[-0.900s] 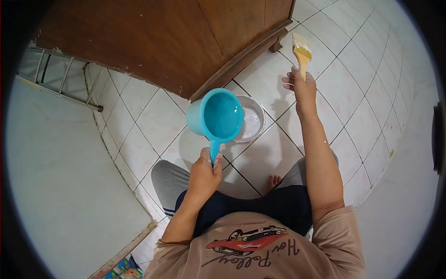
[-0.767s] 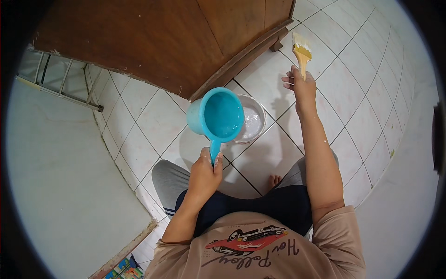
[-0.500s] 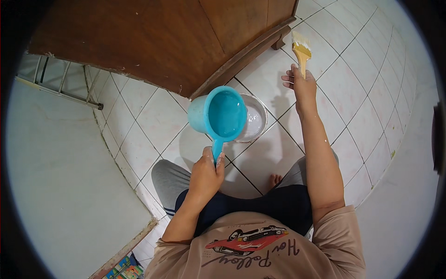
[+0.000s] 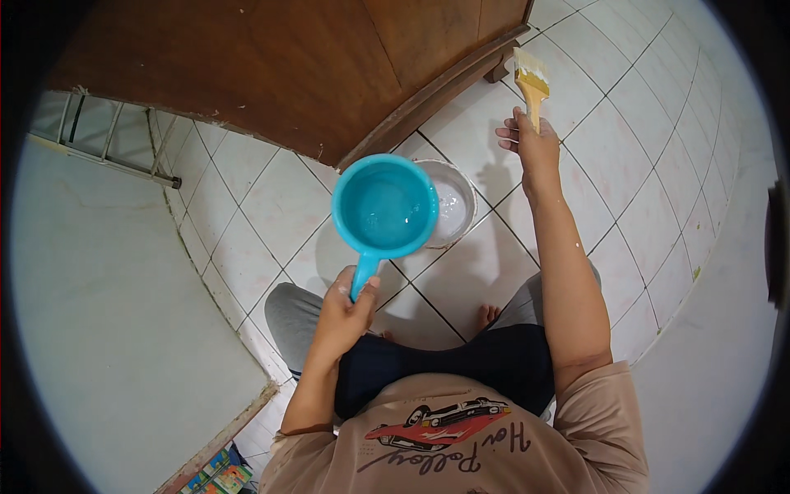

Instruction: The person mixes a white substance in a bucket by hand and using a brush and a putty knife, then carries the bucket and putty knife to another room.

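My left hand (image 4: 345,309) is closed round the handle of a turquoise plastic water dipper (image 4: 344,218), held upright with clear liquid inside. Below and just right of it, a round whitish bucket (image 4: 471,206) stands on the floor with pale, milky liquid in it. The dipper hides part of its left side. Out to the far right, my right hand (image 4: 537,152) grips a paintbrush (image 4: 535,103) by its pale wooden handle. White paint coats the bristles, which point away from me. White smears also mark the fingers of both hands.
A large brown wooden cabinet (image 4: 271,74) with a curved base and short foot fills the far left. A metal ladder (image 4: 107,152) lies by the pale wall (image 4: 99,272) on the left. White tiles (image 4: 609,156) cover the floor. Colourful packets (image 4: 218,476) lie at the lower left.
The dipper has swung from tilted toward the bucket to level, and my left hand has shifted slightly left and nearer to me. My right hand with the paintbrush has barely moved.
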Demonstrator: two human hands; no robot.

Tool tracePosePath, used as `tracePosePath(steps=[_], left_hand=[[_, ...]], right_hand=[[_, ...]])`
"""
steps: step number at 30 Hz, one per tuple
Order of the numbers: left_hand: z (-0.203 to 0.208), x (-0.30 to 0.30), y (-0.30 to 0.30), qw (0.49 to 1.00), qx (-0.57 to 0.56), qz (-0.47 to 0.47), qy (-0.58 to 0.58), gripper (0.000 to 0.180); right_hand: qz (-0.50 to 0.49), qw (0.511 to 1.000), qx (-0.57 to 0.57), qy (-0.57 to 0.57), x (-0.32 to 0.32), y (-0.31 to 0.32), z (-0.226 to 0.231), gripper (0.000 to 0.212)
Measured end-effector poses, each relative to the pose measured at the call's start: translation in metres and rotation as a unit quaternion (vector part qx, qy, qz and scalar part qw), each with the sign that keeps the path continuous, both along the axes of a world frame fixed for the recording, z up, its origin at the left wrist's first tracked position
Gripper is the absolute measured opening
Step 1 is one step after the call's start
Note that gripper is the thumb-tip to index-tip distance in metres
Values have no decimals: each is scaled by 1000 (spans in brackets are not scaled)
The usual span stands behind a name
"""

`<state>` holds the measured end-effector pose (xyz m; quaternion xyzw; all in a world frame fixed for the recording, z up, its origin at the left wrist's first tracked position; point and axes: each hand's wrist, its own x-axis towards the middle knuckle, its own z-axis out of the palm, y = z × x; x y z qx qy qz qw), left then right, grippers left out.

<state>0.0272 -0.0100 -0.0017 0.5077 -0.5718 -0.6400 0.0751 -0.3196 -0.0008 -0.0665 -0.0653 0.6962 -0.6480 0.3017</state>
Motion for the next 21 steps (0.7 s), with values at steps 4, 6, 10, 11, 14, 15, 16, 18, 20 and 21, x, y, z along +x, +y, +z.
tracePosePath(steps=[4, 6, 10, 11, 14, 15, 16, 18, 20, 21], left_hand=[[5, 28, -4, 998, 43, 35, 33, 22], [7, 42, -4, 994, 72, 63, 49, 21], [11, 57, -4, 999, 20, 31, 18, 25], [11, 61, -5, 999, 22, 44, 16, 23], [8, 67, -7, 997, 31, 68, 14, 19], [7, 68, -7, 996, 38, 79, 13, 17], [6, 69, -7, 996, 39, 80, 13, 17], [6, 71, -7, 987, 87, 134, 23, 16], [0, 74, -5, 980, 101, 164, 48, 20], [-4, 76, -4, 972, 113, 194, 76, 23]], right_hand=[[-4, 1000, -16, -4, -1, -2, -3, 34], [-3, 1000, -18, -4, 0, -4, -5, 34], [-7, 1000, -19, -7, 2, -7, -7, 35], [-9, 1000, -18, -8, 2, -8, -7, 35], [-13, 1000, -24, -8, 4, -9, -6, 35], [-12, 1000, -23, -9, 5, -9, -7, 35], [-17, 1000, -23, -11, 6, -10, -7, 35], [-21, 999, -23, -14, 7, -10, -7, 35], [-38, 999, -28, -16, 10, -12, -5, 35], [-36, 999, -29, -16, 10, -13, -3, 35]])
